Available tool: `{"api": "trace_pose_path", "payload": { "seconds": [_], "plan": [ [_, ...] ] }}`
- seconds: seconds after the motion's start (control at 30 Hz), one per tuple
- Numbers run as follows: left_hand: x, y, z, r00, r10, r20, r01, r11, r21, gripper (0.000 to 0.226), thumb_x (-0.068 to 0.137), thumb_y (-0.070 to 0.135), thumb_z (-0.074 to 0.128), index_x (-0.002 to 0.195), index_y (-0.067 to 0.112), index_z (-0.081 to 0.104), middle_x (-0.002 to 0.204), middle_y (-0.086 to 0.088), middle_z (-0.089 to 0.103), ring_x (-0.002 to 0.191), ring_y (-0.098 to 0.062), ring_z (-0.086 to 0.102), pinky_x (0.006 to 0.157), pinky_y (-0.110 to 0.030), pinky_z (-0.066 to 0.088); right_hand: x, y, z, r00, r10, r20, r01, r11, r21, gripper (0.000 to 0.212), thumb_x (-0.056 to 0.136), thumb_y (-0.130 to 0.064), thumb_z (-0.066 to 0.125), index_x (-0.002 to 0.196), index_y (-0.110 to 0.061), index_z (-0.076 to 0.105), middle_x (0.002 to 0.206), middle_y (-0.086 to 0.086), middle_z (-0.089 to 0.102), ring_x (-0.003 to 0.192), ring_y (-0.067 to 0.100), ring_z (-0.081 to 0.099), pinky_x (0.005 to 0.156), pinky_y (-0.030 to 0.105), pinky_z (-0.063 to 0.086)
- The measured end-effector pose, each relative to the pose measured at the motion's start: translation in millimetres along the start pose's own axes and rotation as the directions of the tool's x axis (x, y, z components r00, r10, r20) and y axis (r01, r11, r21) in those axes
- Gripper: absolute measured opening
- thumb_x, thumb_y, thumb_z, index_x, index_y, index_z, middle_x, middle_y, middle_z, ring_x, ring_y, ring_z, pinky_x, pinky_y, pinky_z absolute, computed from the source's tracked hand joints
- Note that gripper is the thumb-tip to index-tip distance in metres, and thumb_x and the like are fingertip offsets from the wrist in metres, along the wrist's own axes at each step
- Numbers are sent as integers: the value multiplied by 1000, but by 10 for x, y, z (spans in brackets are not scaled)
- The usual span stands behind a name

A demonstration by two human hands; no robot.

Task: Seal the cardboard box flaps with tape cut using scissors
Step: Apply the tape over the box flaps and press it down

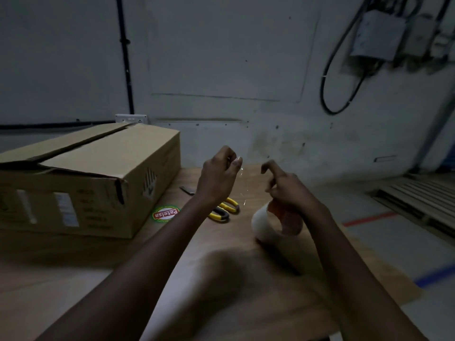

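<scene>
A brown cardboard box lies at the left on a flat cardboard sheet, its top flaps folded down with a dark gap along the seam. My right hand holds a roll of clear tape in mid-air, index finger raised. My left hand is raised beside it, thumb and fingers pinched on the free end of the tape, a faint glinting strip running down toward the roll. Scissors with yellow handles lie on the sheet under my left wrist, their blade tip showing at the left.
A round green and red sticker lies next to the box. The cardboard sheet covers the floor in front of me. A wooden pallet lies at the right. Cables and an electrical box hang on the wall.
</scene>
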State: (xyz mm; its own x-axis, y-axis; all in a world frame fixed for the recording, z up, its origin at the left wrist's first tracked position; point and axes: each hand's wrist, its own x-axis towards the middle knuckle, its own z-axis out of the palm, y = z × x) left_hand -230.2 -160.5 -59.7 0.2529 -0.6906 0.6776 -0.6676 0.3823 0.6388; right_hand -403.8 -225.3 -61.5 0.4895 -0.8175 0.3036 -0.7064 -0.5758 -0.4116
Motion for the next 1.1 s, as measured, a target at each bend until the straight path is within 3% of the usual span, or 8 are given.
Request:
{"api": "trace_pose_path", "payload": {
  "seconds": [0.3, 0.5, 0.6, 0.77, 0.9, 0.97, 1.03, 1.1],
  "plan": [
    [-102, -155, -162, 999, -45, 29, 43, 998, 43, 13, 96, 25, 50, 90, 13, 52, 72, 4, 53, 66, -10, 50, 59, -33, 43, 528, 7, 422, 963, 172, 207, -120, 963, -241, 50, 85, -6, 52, 125, -36, 44, 133, 16, 49, 106, 34, 54, 81, 44, 52],
    [-117, -209, -272, 999, -43, 2, 43, 998, 43, 12, 95, 22, 53, 86, 15, 51, 71, 2, 54, 67, -17, 54, 60, -39, 47, 625, -103, 438, 934, 242, 262, -166, 945, -280, 61, 87, -9, 55, 137, -38, 36, 109, 14, 56, 79, 24, 62, 59, 34, 54],
    [-116, -216, -324, 999, -32, -21, 33, 999, 40, 13, 95, 22, 54, 84, 15, 51, 68, 3, 53, 62, -13, 51, 57, -36, 43, 628, -109, 439, 947, 215, 239, -130, 936, -327, 80, 86, -10, 63, 146, -43, 21, 124, 19, 56, 96, 29, 62, 75, 43, 57],
    [-111, -160, -440, 999, 6, -32, -6, 1000, 19, 12, 95, 19, 54, 84, 15, 50, 66, 5, 52, 58, -9, 48, 54, -32, 40, 583, -192, 475, 993, 100, 65, -92, 988, -121, 60, 85, -25, 63, 138, -33, 35, 120, 14, 62, 101, 28, 59, 85, 45, 53],
    [-108, -117, -637, 998, 46, -50, -46, 999, 19, 13, 95, 17, 53, 83, 15, 49, 64, 9, 49, 55, 1, 47, 51, -15, 33, 461, -574, 441, 992, 6, -125, 19, 981, 193, 30, 94, -33, 53, 121, -21, 56, 113, 10, 66, 104, 25, 59, 79, 30, 42],
    [-119, -108, -787, 993, 73, -98, -72, 997, 15, 15, 94, 16, 54, 81, 14, 49, 61, 9, 49, 54, 1, 47, 49, -13, 33, 376, -827, 415, 991, -26, -128, 80, 893, 442, 32, 99, -37, 41, 118, -17, 59, 117, 10, 67, 106, 24, 60, 76, 30, 41],
    [-145, -128, -958, 982, 102, -157, -99, 995, 30, 16, 93, 16, 55, 79, 15, 48, 62, 7, 50, 55, -2, 46, 51, -16, 34, 270, -1067, 414, 996, -80, 40, 18, 616, 788, 44, 100, -47, 33, 119, -18, 59, 119, 12, 66, 109, 31, 61, 80, 37, 49],
    [-187, -164, -1138, 974, 106, -199, -101, 994, 32, 16, 91, 22, 54, 77, 17, 47, 63, 5, 52, 57, -3, 47, 52, -20, 35, 190, -1254, 457, 958, -227, 177, -101, 312, 945, 59, 90, -61, 40, 124, -16, 56, 123, 15, 64, 112, 35, 62, 88, 46, 51]
  ]
}}
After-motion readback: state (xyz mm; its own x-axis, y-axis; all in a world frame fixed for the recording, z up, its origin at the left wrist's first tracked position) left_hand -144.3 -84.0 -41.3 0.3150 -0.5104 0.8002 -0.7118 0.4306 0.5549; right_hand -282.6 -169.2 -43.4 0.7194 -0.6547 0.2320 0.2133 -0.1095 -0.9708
